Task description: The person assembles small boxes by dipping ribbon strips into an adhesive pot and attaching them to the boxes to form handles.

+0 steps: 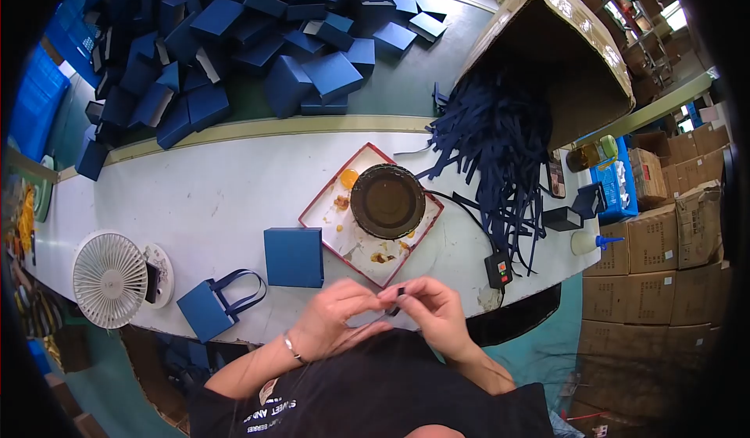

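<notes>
My left hand (336,318) and my right hand (434,314) meet at the near edge of the white table, fingertips pinched together. Between them is a short piece of dark ribbon (393,311), mostly covered by the fingers. Just beyond stands a plain blue box (293,257). To its left lies a blue gift bag (206,311) with a looped ribbon handle (248,291). A round pot (388,202) with brown contents sits on a red-edged tray (320,213) stained with yellow and brown drips.
A tipped carton (578,55) spills a heap of navy ribbons (500,141) at right. A cable links the pot to a controller (498,269). Many blue boxes (219,16) pile up at the back. A white fan (112,280) stands left; a glue bottle (586,242) stands right.
</notes>
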The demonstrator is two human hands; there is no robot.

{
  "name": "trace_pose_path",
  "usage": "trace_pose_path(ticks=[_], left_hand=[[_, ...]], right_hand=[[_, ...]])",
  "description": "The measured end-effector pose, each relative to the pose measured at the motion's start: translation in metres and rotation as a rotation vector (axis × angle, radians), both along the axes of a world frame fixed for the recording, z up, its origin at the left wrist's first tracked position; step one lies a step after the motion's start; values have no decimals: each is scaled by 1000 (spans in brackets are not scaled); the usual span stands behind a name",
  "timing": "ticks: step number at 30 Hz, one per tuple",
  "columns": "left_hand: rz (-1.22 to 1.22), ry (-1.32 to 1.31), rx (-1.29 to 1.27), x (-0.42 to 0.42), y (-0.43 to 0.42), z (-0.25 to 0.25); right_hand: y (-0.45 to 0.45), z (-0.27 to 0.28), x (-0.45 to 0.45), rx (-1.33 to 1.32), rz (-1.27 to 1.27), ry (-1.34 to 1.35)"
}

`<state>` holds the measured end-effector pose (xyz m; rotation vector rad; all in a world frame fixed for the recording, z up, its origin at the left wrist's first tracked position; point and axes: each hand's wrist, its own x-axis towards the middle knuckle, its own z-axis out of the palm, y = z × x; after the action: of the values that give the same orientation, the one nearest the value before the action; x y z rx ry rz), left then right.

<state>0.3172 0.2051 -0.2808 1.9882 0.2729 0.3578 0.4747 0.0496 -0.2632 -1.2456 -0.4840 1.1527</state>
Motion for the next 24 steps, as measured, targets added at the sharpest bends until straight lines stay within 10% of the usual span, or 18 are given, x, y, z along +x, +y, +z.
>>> trace_pose_path(ticks=[8,15,24], left_hand=[[217,336,658,-23,74,1],[364,-4,100,-42,53,-31],[322,-44,197,-33,42,-48]], right_hand=[[-15,4,60,-190,-55,-89],[6,-12,80,-256,-100,-127],[32,-25,92,-229,-80,-120]])
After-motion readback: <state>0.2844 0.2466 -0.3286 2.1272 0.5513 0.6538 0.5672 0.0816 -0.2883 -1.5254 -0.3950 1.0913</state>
